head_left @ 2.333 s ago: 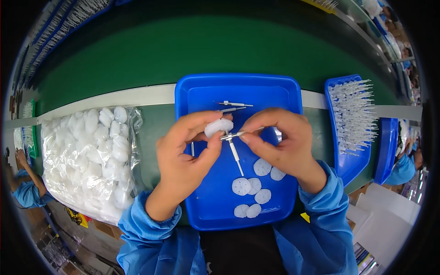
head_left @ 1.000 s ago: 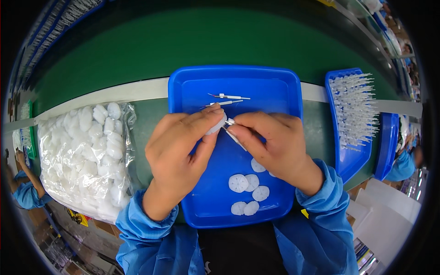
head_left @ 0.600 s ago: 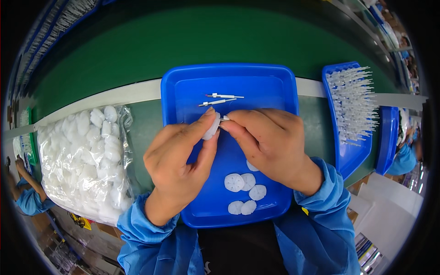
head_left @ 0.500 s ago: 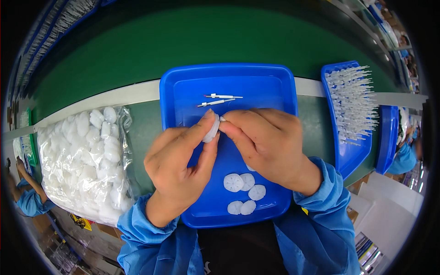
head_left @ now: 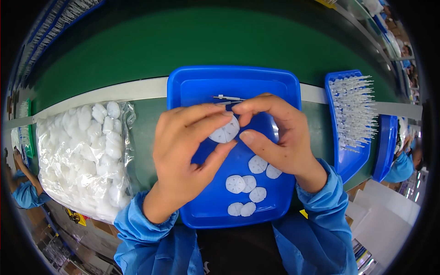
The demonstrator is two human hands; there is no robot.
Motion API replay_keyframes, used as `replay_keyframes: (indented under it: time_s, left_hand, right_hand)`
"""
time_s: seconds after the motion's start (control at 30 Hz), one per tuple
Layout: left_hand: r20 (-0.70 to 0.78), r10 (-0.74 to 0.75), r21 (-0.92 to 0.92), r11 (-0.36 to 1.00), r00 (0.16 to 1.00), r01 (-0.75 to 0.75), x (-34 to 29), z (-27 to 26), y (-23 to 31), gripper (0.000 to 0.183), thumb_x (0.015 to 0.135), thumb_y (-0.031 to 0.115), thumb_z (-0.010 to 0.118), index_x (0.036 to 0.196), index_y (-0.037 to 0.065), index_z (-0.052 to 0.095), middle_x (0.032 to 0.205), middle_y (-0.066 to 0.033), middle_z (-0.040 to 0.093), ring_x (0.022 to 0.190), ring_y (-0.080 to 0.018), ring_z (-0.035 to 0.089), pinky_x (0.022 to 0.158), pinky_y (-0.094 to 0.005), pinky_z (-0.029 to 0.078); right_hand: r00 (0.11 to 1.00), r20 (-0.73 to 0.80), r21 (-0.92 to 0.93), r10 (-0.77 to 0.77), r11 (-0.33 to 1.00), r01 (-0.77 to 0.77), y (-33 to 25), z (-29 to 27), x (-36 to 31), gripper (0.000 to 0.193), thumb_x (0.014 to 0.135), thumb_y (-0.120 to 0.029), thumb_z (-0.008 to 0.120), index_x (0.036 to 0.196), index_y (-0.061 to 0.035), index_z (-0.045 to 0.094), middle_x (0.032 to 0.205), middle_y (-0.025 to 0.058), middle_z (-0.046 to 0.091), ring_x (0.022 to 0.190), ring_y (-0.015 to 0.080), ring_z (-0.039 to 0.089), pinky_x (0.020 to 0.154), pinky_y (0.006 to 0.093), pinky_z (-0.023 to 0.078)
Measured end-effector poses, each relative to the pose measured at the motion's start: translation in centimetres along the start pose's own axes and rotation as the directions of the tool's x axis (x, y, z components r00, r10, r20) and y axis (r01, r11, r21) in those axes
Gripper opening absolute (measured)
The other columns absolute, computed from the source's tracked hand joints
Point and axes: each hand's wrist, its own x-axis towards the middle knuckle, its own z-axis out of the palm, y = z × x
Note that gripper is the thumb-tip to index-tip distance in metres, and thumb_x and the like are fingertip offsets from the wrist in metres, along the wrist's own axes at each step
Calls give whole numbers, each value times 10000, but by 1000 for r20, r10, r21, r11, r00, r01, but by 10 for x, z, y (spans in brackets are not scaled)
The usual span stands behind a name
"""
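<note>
My left hand (head_left: 181, 144) pinches a round white plastic disc (head_left: 225, 132) between thumb and fingers, its face with small holes turned up. Close by on its right, my right hand (head_left: 286, 142) has thumb and forefinger spread apart beside the disc's edge, holding nothing that shows. Both hands are above a blue tray (head_left: 233, 70). On the tray's near half lie several similar white discs (head_left: 235, 184). Toward its far side are slim white rod-like parts (head_left: 228, 97), partly covered by my hands.
A clear plastic bag (head_left: 80, 160) full of white rounded pieces lies at the left. At the right stands a blue bin (head_left: 349, 158) with many upright thin white rods (head_left: 353, 110). A green worktop (head_left: 183, 41) stretches beyond the tray. Other people work at both far sides.
The disc has tilted from edge-on to face-up in my left hand. My right thumb and forefinger have parted from their pinch at its edge. More discs on the tray are now uncovered.
</note>
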Motion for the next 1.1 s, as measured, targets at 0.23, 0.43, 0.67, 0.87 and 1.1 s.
replay_keyframes:
  time_s: [0.23, 0.43, 0.67, 0.87, 1.1]
  left_hand:
    - [-9, 56, -15, 998, 998, -56, 0, 2, 2, 523, 698, 9, 919, 1198, 56, 774, 1232, -106, 770, 1067, -299, 700, 916, -395, 543]
    - [-19, 60, 1, 998, 998, -60, 2, 1, 4, 535, 722, 6, 908, 1235, 39, 761, 1216, -108, 798, 984, -280, 722, 885, -364, 539]
    - [-31, 24, -84, 996, 999, -26, 1, 3, 5, 507, 763, -8, 881, 1253, 35, 758, 1242, -124, 801, 956, -261, 725, 879, -344, 537]
    - [12, 65, -26, 998, 998, -64, 0, 4, 6, 501, 761, -18, 867, 1251, 25, 769, 1251, -116, 801, 964, -255, 715, 861, -327, 551]
    - [32, 88, -14, 996, 996, -88, -5, 8, 0, 572, 762, -23, 867, 1316, 21, 732, 1272, -125, 794, 1000, -289, 686, 914, -370, 544]
  right_hand:
    - [994, 35, 193, 106, 975, -111, 2, 3, -7, 305, 925, 44, 774, 1222, 9, 717, 1062, 81, 754, 956, 130, 717, 870, 295, 573]
    - [990, 47, 264, 134, 954, -142, -1, 4, -6, 277, 938, 57, 754, 1209, 17, 711, 1097, 78, 759, 998, 135, 729, 915, 302, 585]
    - [987, 81, 299, 141, 941, -159, -4, -6, -4, 210, 958, 51, 756, 1163, 28, 712, 1085, 93, 774, 998, 136, 744, 892, 290, 591]
    - [972, 65, 232, 225, 944, -234, -8, -6, -3, 136, 964, 12, 783, 1080, 17, 712, 1003, 74, 775, 901, 113, 746, 815, 254, 595]
    - [967, 99, 279, 234, 926, -253, -2, -7, -7, 214, 937, 26, 801, 1117, 3, 687, 1031, 60, 758, 939, 118, 735, 869, 274, 588]
